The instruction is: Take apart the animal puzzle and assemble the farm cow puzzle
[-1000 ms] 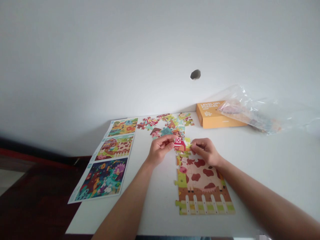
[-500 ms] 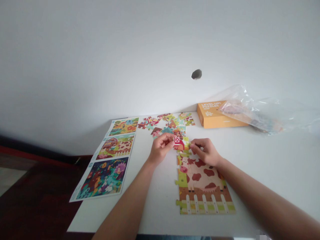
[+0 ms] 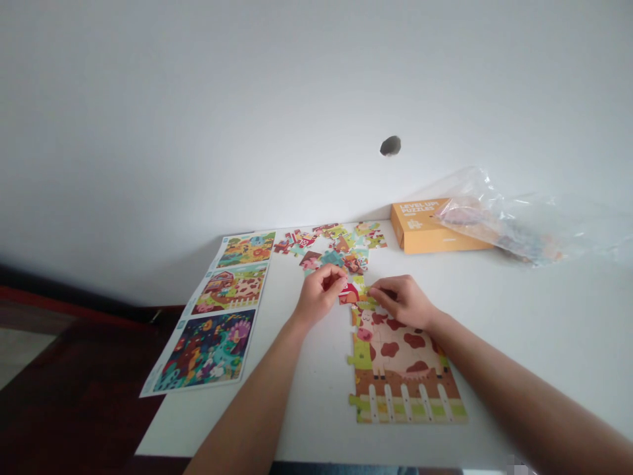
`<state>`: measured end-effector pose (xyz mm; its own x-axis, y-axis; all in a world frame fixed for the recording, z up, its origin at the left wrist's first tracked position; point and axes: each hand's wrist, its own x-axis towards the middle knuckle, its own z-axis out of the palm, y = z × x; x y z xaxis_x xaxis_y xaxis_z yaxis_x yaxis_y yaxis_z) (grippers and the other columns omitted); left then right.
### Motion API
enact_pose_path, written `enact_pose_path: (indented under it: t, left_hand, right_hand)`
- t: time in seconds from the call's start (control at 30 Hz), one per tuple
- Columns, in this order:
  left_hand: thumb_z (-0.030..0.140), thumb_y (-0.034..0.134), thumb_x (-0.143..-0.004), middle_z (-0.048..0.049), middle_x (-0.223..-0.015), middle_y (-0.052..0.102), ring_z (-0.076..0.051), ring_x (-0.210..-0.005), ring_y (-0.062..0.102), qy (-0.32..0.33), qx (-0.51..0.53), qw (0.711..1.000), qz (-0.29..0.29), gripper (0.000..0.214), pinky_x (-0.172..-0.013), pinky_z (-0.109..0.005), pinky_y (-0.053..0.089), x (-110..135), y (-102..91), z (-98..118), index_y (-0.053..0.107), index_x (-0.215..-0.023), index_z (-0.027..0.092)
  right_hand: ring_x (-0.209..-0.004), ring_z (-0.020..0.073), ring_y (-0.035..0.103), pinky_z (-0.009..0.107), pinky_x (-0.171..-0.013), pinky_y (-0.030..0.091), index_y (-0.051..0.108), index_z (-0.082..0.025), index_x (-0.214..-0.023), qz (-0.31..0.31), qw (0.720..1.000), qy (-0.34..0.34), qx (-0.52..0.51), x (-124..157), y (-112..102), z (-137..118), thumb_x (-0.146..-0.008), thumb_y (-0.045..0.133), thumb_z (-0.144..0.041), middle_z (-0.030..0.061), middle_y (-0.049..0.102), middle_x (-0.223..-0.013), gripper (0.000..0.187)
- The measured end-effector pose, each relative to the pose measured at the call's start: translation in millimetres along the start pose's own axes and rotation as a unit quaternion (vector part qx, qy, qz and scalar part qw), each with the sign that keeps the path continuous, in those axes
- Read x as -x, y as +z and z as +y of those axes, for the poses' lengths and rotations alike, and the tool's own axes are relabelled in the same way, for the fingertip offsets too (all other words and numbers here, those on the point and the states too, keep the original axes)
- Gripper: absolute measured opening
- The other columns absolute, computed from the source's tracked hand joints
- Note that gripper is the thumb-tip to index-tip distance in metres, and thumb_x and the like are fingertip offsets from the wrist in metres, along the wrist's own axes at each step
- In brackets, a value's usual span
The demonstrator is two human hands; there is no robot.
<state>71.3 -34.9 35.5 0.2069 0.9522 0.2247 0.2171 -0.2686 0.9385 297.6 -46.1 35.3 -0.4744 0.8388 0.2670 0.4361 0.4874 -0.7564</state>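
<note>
My left hand (image 3: 321, 292) is closed in a pinch at the left edge of a red and green puzzle piece (image 3: 349, 294) with part of a barn on it. From the other side, my right hand (image 3: 401, 300) pinches the green right edge of that piece. Just below lies a joined puzzle section (image 3: 403, 353) showing a spotted cow above a white fence, its left edge bearing open tabs. My fingers hide part of the piece, and I cannot tell whether it touches the cow section.
Several loose puzzle pieces (image 3: 331, 247) lie in a heap beyond my hands. A picture sheet (image 3: 212, 316) with three scenes rests on the left of the white table (image 3: 306, 409). At the back right, a clear plastic bag (image 3: 524, 224) leans over a yellow puzzle box (image 3: 420, 241).
The barn piece has come down a little toward the cow section and its window marking is now mostly covered. My right fingers have shifted slightly left.
</note>
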Motion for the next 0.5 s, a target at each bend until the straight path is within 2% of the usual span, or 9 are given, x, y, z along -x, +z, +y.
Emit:
enact_pose_path:
  t: [0.13, 0.33, 0.5]
  left_hand:
    - [0.026, 0.060, -0.084, -0.0005, -0.071, 0.060, -0.013, -0.063, 0.052, 0.003, -0.072, 0.997, -0.004, 0.012, -0.060, -0.024, 0.039, 0, -2.1, -3, 0.065, -0.083, 0.016]
    - [0.015, 0.051, -0.083, -0.0006, -0.070, 0.064, -0.014, -0.064, 0.054, 0.029, -0.183, 0.983, 0.001, 0.017, -0.062, -0.025, 0.040, 0, -3.5, -6, 0.067, -0.077, 0.017]
    - [0.013, 0.050, -0.083, -0.0011, -0.072, 0.066, -0.015, -0.065, 0.056, 0.046, -0.245, 0.968, -0.001, 0.018, -0.064, -0.026, 0.041, 0, -9.2, -12, 0.066, -0.078, 0.018]
  right_hand:
    - [-0.057, 0.0116, 0.044, 0.025, -0.059, 0.035, 0.064, -0.017, -0.074, 0.000, 1.000, 0.011, 0.019, 0, -1, 1, -0.095, 0.048, -0.036, 0.0002, 0.057, -0.062, 0.033]
    - [-0.055, 0.0119, 0.043, 0.025, -0.057, 0.034, 0.065, -0.018, -0.071, 0.013, 0.998, 0.035, 0.042, 0, -1, 0, -0.094, 0.048, -0.037, 0.0001, 0.055, -0.059, 0.035]
    - [-0.055, 0.0120, 0.044, 0.025, -0.058, 0.034, 0.068, -0.018, -0.075, 0.017, 0.998, 0.044, 0.049, 0, 0, 2, -0.093, 0.049, -0.036, -0.0004, 0.055, -0.059, 0.031]
